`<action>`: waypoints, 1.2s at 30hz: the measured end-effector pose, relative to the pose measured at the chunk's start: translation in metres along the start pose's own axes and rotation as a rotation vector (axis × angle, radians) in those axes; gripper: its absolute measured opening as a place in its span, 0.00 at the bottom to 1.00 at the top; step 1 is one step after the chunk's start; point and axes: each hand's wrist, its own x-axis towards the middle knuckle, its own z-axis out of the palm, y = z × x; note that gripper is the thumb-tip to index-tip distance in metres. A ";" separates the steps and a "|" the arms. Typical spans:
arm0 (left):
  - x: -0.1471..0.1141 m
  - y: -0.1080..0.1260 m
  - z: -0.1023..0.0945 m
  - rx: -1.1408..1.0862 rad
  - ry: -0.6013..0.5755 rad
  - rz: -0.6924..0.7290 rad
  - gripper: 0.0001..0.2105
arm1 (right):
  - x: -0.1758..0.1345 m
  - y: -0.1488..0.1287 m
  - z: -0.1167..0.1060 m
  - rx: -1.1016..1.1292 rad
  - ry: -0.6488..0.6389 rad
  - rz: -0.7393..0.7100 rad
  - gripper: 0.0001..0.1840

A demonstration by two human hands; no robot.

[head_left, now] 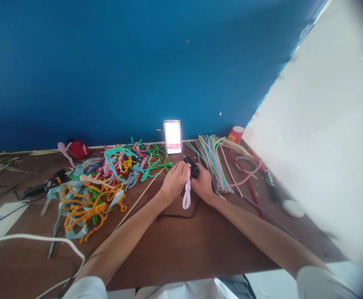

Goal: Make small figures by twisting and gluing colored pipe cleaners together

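Note:
My left hand (175,179) is closed, its fingers pinching a pale lilac pipe cleaner (186,198). That pipe cleaner is bent into a long loop with a wrapped neck, and the loop hangs down between my hands. Wrapped round a black glue gun (192,166), my right hand (202,182) is closed close beside the left. The gun's round rear end faces me; its front tip is hidden. A black cord (181,216) trails on the table below my hands. Just behind them, a phone (172,137) with a bright, blurred screen leans against the wall.
Left of my hands lies a heap of colourful twisted pipe cleaner pieces (98,207). To the right are a bundle of straight pastel pipe cleaners (214,162), a red paper cup (236,134) and a white disc (293,208). A white cable (44,237) crosses the left front.

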 end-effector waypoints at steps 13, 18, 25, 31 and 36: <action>-0.002 0.005 -0.002 0.030 0.031 -0.053 0.07 | 0.000 -0.001 0.000 -0.028 -0.015 -0.050 0.04; -0.002 0.004 -0.003 0.016 0.011 -0.059 0.08 | -0.001 0.000 0.000 -0.046 -0.018 -0.077 0.06; 0.001 0.005 -0.008 -0.021 0.007 -0.087 0.08 | -0.003 0.003 0.001 -0.041 -0.017 -0.097 0.06; 0.000 0.002 -0.006 -0.074 0.027 -0.077 0.07 | -0.002 0.005 0.003 0.065 -0.016 -0.058 0.04; 0.002 -0.002 -0.005 -0.314 0.110 -0.215 0.09 | 0.006 0.008 0.005 0.263 -0.015 0.037 0.07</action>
